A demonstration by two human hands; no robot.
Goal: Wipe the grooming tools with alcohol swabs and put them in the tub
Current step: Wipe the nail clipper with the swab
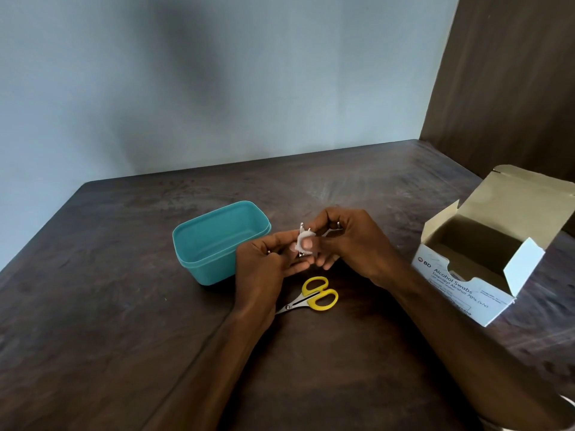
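Left hand [273, 259] pinches small metal nail clipper [301, 227], right hand [345, 241] pinches white swab [303, 241] over it, mid-bench beside teal tub [217, 244]; rub all faces, keep clipper steady.

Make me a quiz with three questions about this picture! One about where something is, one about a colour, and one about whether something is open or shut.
1. Where do the scissors lie?
A. in the tub
B. on the table, in front of the tub
C. in the box

2. What colour is the tub?
A. teal
B. red
C. white

3. How is the alcohol swab box?
A. taped shut
C. open, flaps up
B. crushed flat

Answers:
1 B, they rest on the dark table below the hands.
2 A, its walls are teal.
3 C, its flaps stand up and the inside shows.
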